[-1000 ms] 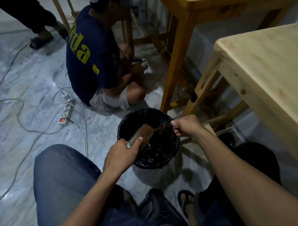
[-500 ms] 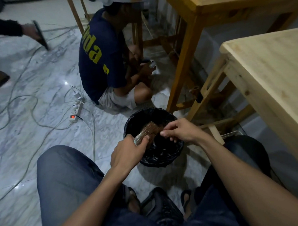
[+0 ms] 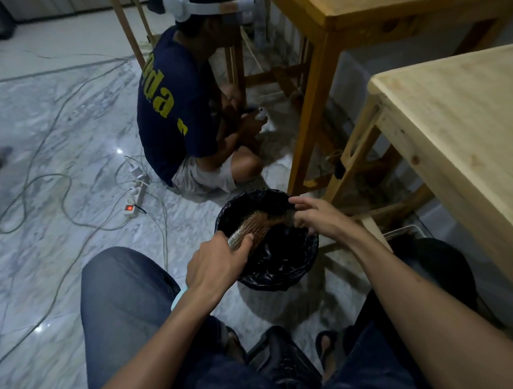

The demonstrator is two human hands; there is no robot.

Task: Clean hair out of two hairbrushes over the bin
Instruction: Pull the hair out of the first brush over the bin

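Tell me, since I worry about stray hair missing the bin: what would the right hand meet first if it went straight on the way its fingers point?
Probably the hairbrush: the right hand points left across the bin, fingers at the brush's far end. Depth is unclear.

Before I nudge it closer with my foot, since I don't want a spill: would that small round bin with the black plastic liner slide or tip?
The small round bin with the black plastic liner looks light and mostly empty, so it would probably slide easily on the glossy marble floor. A push near its rim might tip it. The loose liner would likely crumple.
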